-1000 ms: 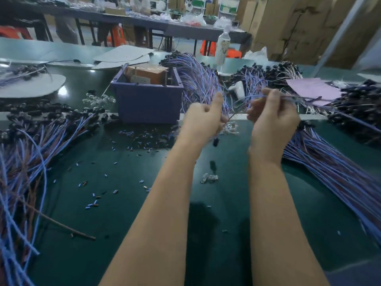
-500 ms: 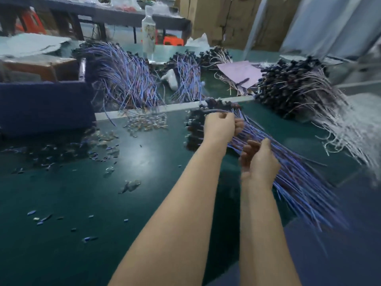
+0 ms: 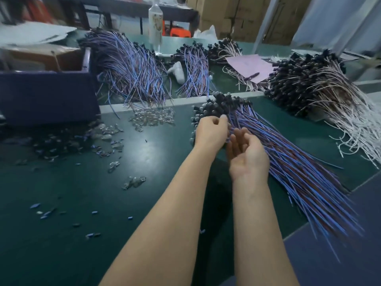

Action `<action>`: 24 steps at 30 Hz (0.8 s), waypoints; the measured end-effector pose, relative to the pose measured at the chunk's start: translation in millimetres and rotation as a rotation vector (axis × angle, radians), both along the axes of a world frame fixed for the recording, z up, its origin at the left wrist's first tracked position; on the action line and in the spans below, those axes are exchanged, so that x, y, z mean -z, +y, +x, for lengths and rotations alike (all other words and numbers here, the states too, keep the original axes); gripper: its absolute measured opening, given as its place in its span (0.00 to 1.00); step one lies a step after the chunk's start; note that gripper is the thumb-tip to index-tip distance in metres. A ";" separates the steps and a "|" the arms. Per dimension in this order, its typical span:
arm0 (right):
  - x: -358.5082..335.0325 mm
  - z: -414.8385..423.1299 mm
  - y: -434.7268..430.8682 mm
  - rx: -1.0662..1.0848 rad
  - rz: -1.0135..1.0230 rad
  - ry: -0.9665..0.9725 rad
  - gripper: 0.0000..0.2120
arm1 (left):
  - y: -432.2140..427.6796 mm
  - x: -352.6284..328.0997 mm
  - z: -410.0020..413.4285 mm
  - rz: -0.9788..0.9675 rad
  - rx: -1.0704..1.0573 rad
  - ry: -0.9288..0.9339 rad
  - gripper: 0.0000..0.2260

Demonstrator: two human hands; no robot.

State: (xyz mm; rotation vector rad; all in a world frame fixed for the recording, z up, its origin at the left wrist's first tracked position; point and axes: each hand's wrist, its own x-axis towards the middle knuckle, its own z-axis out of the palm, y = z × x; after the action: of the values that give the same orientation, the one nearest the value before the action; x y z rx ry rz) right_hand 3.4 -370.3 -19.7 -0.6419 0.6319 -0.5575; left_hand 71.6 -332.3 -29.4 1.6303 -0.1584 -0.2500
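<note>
Leftward of wires (image 3: 288, 162), box (image 3: 41, 56) in bin (image 3: 47, 98)

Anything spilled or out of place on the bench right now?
Yes. Small blue bits and clear pieces lie scattered over the green table, left of the left hand. The blue wire bundle reaches past the table's edge.

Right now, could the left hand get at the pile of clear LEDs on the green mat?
Probably yes: only bare mat lies between the left hand and the clear LEDs, though its fingertips are at the blue-wire bundle.
</note>
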 end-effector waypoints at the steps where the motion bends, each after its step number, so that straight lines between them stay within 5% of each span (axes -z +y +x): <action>1: -4.3 4.6 11.3 -0.052 -0.033 -0.025 0.10 | 12.0 -5.6 -0.2 -0.038 -0.035 -0.022 0.17; 7: -20.8 32.3 111.2 -0.328 -0.302 -0.103 0.11 | 125.1 -26.4 -1.6 -0.261 -0.412 -0.087 0.12; 16: 9.3 46.3 297.3 -0.950 -1.167 -0.025 0.09 | 318.7 -37.2 -19.1 -0.404 -1.156 -0.205 0.07; 24: 11.5 43.7 388.1 -1.298 -1.434 -0.012 0.13 | 381.5 -46.2 -32.9 -0.573 -1.299 -0.229 0.07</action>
State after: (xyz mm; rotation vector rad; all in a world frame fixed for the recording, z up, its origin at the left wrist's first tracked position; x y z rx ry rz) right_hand 47.1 17.9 -31.3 -2.1392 -0.4072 0.3463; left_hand 38.7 49.2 16.7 0.9191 0.6068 0.9000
